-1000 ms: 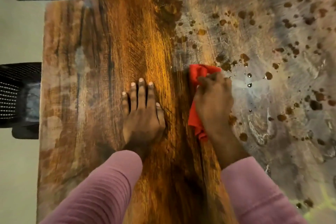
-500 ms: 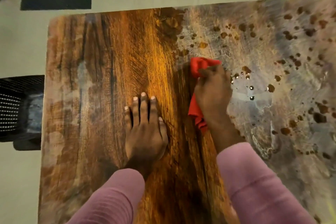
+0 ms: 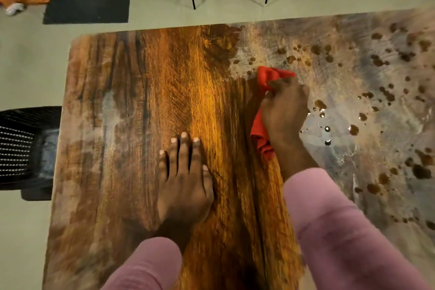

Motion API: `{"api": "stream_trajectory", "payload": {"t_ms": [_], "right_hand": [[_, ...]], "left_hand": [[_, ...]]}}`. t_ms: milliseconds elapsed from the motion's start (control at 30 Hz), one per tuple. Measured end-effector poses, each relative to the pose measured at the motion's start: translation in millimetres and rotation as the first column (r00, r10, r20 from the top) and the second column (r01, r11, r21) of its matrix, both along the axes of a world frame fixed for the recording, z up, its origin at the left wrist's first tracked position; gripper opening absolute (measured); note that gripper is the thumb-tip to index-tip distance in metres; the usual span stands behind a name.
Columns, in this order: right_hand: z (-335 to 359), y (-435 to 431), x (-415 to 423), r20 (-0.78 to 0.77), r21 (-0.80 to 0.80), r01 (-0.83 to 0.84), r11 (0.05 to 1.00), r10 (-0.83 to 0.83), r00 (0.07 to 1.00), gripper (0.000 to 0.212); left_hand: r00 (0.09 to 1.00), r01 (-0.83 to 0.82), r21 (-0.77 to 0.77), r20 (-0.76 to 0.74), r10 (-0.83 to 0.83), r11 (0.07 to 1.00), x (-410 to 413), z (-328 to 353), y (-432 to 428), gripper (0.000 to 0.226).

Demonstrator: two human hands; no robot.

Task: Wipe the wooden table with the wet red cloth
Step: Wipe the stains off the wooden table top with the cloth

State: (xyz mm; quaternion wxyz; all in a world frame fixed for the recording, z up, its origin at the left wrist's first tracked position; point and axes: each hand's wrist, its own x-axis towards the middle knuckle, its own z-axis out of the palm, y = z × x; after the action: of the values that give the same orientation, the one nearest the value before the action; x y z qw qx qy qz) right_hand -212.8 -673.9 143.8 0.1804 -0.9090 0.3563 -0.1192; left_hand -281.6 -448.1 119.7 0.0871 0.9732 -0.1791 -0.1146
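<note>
Pale floor [image 3: 30,66] surrounds the wooden tabletop [image 3: 141,101], with a dark mat [image 3: 87,1] beyond its far edge and a mesh chair [image 3: 23,146] to the left. Over the last second the right hand [image 3: 286,110], clamped on the bunched red cloth [image 3: 270,75], has slid away from the person toward the far edge, lengthening the dark, wet stripe behind it. The left hand [image 3: 186,186] has stayed put, fingers straight and flat on the wiped side. That side shows glossy amber grain. To the right the wood is dull, grey and chalky, dotted with brown spots [image 3: 353,129] and a few shiny droplets. By this look roughly half remains to wipe. The soft cloth is crumpled, its tail trailing under the wrist.
</note>
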Motion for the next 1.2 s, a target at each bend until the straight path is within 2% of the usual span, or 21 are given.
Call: {"api": "stream_trajectory", "payload": {"t_ms": [67,133,200,267,333,367,433,533,600,667,733,800,833,900,967,1000,1067,1133,1200], "right_hand": [[2,6,15,0.039,0.014,0.112,0.994,-0.112,0.993,0.023],[5,25,27,0.06,0.056,0.109,0.992,-0.112,0.992,0.019],[6,50,33,0.079,0.093,-0.009,0.996,0.002,0.997,0.022],[5,71,28,0.08,0.108,-0.221,0.969,0.213,0.974,0.027],[4,74,19,0.069,0.062,-0.372,0.926,0.367,0.927,0.028],[4,66,18,0.05,0.034,-0.389,0.921,0.387,0.921,0.028],[3,43,22,-0.005,0.017,-0.278,0.961,0.278,0.961,0.027],[11,10,39,0.019,0.119,0.076,0.99,-0.079,0.997,0.024],[13,9,52,0.02,0.098,0.153,0.983,-0.156,0.988,0.02],[12,26,59,0.019,0.084,0.059,0.995,-0.061,0.998,0.019],[9,51,57,0.052,0.071,-0.131,0.989,0.128,0.99,0.023],[5,62,52,0.083,0.034,-0.296,0.955,0.292,0.953,0.028],[5,55,51,0.082,0.023,-0.315,0.949,0.313,0.946,0.028],[1,28,56,0.066,0.022,-0.204,0.979,0.202,0.977,0.027],[3,-4,67,0.053,0.058,0.019,0.998,-0.022,0.998,0.027],[4,-14,75,0.078,0.078,0.117,0.99,-0.123,0.989,0.027],[6,-13,94,0.132,0.085,0.202,0.976,-0.212,0.968,0.024],[7,12,111,0.116,0.054,0.119,0.991,-0.125,0.985,0.017],[7,38,117,0.066,0.023,-0.093,0.995,0.091,0.994,0.018]], "left_hand": [[1.0,-0.008,0.001,0.005,0.008,1.0,0,-2,0,0.063],[1.0,-0.012,0.014,0.006,0.012,1.0,0,-3,-2,0.062],[1.0,-0.008,0.021,-0.01,0.008,1.0,0,-1,-1,0.061],[1.0,-0.009,0.023,-0.021,0.01,1.0,1,4,-2,0.062],[0.999,-0.038,0.006,-0.031,0.038,0.999,5,11,-2,0.061],[0.998,-0.057,-0.022,-0.024,0.057,0.998,11,14,-3,0.057],[0.998,-0.062,-0.083,0.015,0.064,0.995,36,14,-7,0.046],[0.994,0.006,-0.121,0.107,0.007,0.993,95,9,-23,0.041],[0.992,0.011,-0.13,0.129,0.006,0.991,128,6,-36,0.046],[0.99,-0.055,-0.137,0.12,0.072,0.989,145,2,-46,0.051],[0.979,-0.156,-0.154,0.105,0.173,0.976,149,-1,-52,0.052],[0.971,-0.191,-0.169,0.114,0.212,0.967,150,-3,-55,0.051],[0.971,-0.189,-0.182,0.115,0.211,0.965,150,-5,-56,0.052],[0.974,-0.172,-0.187,0.115,0.195,0.967,149,-5,-55,0.054],[0.978,-0.147,-0.196,0.115,0.171,0.97,149,-4,-52,0.056],[0.979,-0.148,-0.206,0.11,0.173,0.967,149,-4,-51,0.057],[0.979,-0.157,-0.21,0.1,0.18,0.965,148,-5,-52,0.057],[0.976,-0.171,-0.209,0.099,0.194,0.963,148,-6,-54,0.057],[0.972,-0.183,-0.21,0.109,0.209,0.96,151,-3,-55,0.055]]}}
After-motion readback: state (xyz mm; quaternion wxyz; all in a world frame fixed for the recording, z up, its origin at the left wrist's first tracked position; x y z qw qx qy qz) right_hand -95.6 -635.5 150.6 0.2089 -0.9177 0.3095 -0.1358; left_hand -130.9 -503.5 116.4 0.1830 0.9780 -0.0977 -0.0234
